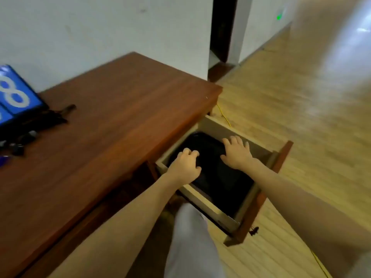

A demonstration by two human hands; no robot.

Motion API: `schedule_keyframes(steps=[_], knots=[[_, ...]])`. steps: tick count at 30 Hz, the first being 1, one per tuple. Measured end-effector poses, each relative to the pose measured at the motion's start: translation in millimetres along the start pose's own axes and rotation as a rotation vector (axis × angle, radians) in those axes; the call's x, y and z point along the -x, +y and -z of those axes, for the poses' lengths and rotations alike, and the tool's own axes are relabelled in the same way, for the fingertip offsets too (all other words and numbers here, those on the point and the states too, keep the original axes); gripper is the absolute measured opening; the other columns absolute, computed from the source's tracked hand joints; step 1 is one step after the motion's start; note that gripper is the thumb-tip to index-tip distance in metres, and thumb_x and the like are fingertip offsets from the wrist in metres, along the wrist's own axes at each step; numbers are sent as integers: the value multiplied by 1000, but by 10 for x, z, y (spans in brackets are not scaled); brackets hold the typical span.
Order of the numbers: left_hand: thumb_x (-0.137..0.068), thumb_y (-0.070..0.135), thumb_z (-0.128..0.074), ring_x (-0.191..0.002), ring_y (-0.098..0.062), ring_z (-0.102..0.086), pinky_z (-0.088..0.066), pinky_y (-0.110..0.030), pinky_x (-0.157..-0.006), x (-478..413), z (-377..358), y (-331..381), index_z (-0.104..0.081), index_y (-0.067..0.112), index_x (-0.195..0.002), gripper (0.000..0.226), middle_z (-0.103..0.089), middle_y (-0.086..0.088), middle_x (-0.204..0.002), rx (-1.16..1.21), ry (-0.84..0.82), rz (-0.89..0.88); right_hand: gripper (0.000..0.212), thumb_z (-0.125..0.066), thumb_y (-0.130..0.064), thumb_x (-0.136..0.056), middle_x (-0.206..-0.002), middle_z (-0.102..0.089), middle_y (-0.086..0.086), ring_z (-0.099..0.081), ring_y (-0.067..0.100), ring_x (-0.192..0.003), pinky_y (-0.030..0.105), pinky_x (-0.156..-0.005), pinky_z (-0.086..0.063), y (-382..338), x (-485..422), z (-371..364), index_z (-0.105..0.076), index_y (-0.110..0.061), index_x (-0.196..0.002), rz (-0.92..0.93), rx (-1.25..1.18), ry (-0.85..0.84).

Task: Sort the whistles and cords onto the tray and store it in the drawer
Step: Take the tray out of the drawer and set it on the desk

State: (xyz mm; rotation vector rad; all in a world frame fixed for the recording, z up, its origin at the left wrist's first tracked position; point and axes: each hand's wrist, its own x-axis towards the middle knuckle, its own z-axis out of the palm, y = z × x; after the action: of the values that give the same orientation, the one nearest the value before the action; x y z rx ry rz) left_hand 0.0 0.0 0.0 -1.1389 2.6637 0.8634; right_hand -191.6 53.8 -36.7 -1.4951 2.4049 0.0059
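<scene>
Inside the open drawer [208,205], the black tray [220,181] lies flat and covers most of its floor. The left hand [185,165] reaches in at the drawer's table side, fingers curled over the tray's rim in what looks like a grip. The right hand [236,152] rests near the drawer's far wall, fingers straight and spread on the tray, grasping nothing. The whistles and cords [20,141] sit in a dark heap on the table [120,117], well left of the drawer, beside a blue scoreboard [14,93]. The tray looks bare, though blur hides detail. It is probably stiff, light and smooth, so rather slippery. It is best taken by opposite rims with both hands and kept level, since it fits the drawer walls closely.
</scene>
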Motion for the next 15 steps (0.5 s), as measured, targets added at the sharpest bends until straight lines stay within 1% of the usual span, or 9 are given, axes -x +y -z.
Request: schedule_keyframes(steps=[2, 4, 5, 7, 9, 10, 12, 13, 15], knots=[[-96, 29, -47, -129, -29, -38, -40, -40, -105, -194, -188, -23, -33, 13, -141, 50, -34, -11, -142, -51, -84, 57, 68, -52, -31, -95, -158, -10, 13, 1, 33, -148, 59, -116, -8, 179, -102, -109, -17, -18, -151, -60, 76, -157], [-98, 32, -41, -130, -33, -38, -35, -44, -108, -370, -373, -95, -34, 12, -141, 48, -40, -14, -141, -157, -181, 165, 69, -51, -26, -95, -160, -5, 13, 6, 33, -148, 60, -116, -6, 397, -219, -252, -13, -20, -152, -105, 130, -279], [-100, 34, -36, -133, -35, -35, -29, -47, -112, -457, -454, -107, -34, 11, -141, 47, -41, -16, -143, -212, -241, 217, 70, -50, -23, -95, -160, -2, 13, 8, 34, -148, 61, -116, -4, 487, -288, -331, -11, -20, -153, -106, 151, -336], [-101, 36, -27, -142, -38, -20, -9, -51, -117, -607, -623, -130, -30, 9, -145, 51, -32, -19, -150, -280, -389, 312, 74, -49, -16, -94, -160, 5, 12, 13, 35, -147, 63, -115, -2, 638, -428, -454, -5, -22, -154, -95, 199, -446], [-102, 38, -23, -145, -40, -10, 3, -52, -117, -718, -754, -181, -19, 9, -149, 56, -25, -21, -153, -312, -476, 387, 78, -48, -13, -94, -160, 9, 11, 15, 35, -146, 62, -115, 0, 700, -560, -524, 1, -23, -153, -95, 220, -503], [-101, 38, -23, -145, -40, -10, 5, -52, -117, -771, -819, -223, -9, 9, -151, 59, -26, -22, -152, -305, -504, 421, 79, -47, -13, -94, -160, 10, 11, 14, 36, -146, 61, -115, -1, 712, -632, -557, 5, -22, -153, -103, 209, -519], [-101, 35, -23, -143, -39, -18, 5, -52, -119, -850, -912, -281, 8, 6, -150, 66, -36, -23, -147, -294, -524, 479, 82, -47, -14, -95, -160, 10, 12, 8, 36, -147, 59, -116, -4, 722, -760, -641, 11, -21, -152, -128, 177, -537], [-100, 33, -24, -142, -38, -22, 3, -53, -119, -894, -950, -297, 13, 4, -149, 68, -38, -23, -145, -278, -518, 498, 82, -47, -16, -96, -160, 9, 12, 5, 36, -147, 58, -117, -6, 735, -824, -690, 13, -20, -152, -139, 163, -539], [-100, 31, -28, -139, -38, -27, -7, -52, -118, -992, -1014, -326, 18, 2, -147, 73, -33, -23, -148, -188, -495, 531, 83, -46, -17, -96, -160, 8, 14, -1, 37, -147, 57, -117, -9, 772, -942, -775, 15, -18, -151, -167, 150, -534]])
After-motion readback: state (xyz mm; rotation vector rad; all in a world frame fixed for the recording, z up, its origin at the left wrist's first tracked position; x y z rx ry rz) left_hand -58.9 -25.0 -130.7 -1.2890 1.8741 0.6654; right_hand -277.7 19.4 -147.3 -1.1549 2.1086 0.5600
